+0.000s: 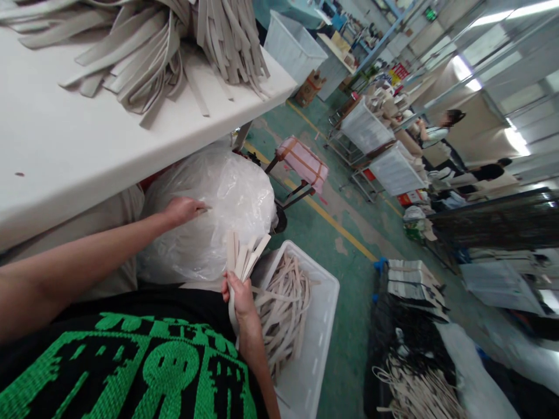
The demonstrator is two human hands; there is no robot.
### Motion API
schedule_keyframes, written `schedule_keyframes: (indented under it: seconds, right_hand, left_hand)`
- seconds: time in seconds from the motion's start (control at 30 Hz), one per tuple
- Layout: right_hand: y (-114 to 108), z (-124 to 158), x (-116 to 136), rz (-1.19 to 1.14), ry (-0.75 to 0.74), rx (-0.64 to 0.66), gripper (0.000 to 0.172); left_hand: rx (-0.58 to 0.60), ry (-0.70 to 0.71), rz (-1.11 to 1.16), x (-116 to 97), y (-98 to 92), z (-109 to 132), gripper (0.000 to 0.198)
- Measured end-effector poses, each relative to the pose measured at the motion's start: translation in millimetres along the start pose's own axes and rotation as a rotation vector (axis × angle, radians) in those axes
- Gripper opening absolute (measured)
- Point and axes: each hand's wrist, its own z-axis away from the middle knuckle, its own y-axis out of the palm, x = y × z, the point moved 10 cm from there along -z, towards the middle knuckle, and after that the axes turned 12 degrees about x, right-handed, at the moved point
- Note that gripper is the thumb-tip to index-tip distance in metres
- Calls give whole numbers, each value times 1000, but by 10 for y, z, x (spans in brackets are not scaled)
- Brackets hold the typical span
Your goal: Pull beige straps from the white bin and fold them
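My right hand (pixel 239 295) is closed around a bunch of beige straps (pixel 243 256) whose ends fan upward, held just above the near edge of a white bin (pixel 322 326) filled with several loose straps (pixel 283 308). My left hand (pixel 182 209) reaches under the table and pinches the clear plastic bag (pixel 227 203) that bulges there. Both forearms extend from my black shirt with green print at the bottom left.
A white table (pixel 65 145) at the upper left carries a heap of beige straps (pixel 144 46). A pink-cushioned stool (pixel 303 163) stands on the green floor. White crates (pixel 364 129), stacked bundles (pixel 414 279) and seated people (pixel 441 139) are farther right.
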Motion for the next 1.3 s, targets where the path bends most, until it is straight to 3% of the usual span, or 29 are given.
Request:
schedule_keyframes:
  seconds: [0.1, 0.23, 0.33, 0.4, 0.47, 0.6, 0.7, 0.8, 0.93, 1.2, 1.3]
  right_hand:
    - [-99, 5, 2, -63, 5, -33, 54]
    - [-195, -26, 121, -108, -14, -69, 47]
    - [-119, -102, 318, -62, -46, -43, 41]
    - [-1, -180, 453, -19, -64, -9, 40]
    - [131, -270, 536, -3, -66, 15, 39]
    - [312, -410, 510, -44, -68, -7, 39]
    - [390, -427, 373, -83, -77, -15, 40]
    - [423, -380, 238, -100, -70, -2, 42]
    - [377, -283, 214, -85, -79, -20, 43]
    - [353, -268, 244, -84, -96, -44, 44]
    - [377, -292, 206, -76, -79, -32, 45]
  left_hand:
    - [28, 40, -71, -145, 117, 221, 33]
    - [69, 157, -81, -269, 307, 793, 34]
    - [112, 249, -13, -292, 420, 1200, 32]
    - [124, 254, 36, -257, 456, 1332, 31]
    - [100, 167, 93, -138, 443, 1301, 36]
    - [-1, -128, 307, 227, 378, 944, 45]
    - [61, -261, 443, 373, 532, 649, 55]
    - [136, -294, 450, 388, 739, 468, 59]
    - [114, -292, 423, 371, 837, 369, 58]
    - [-22, -293, 354, 392, 591, 345, 52]
    - [-63, -295, 331, 404, 582, 362, 49]
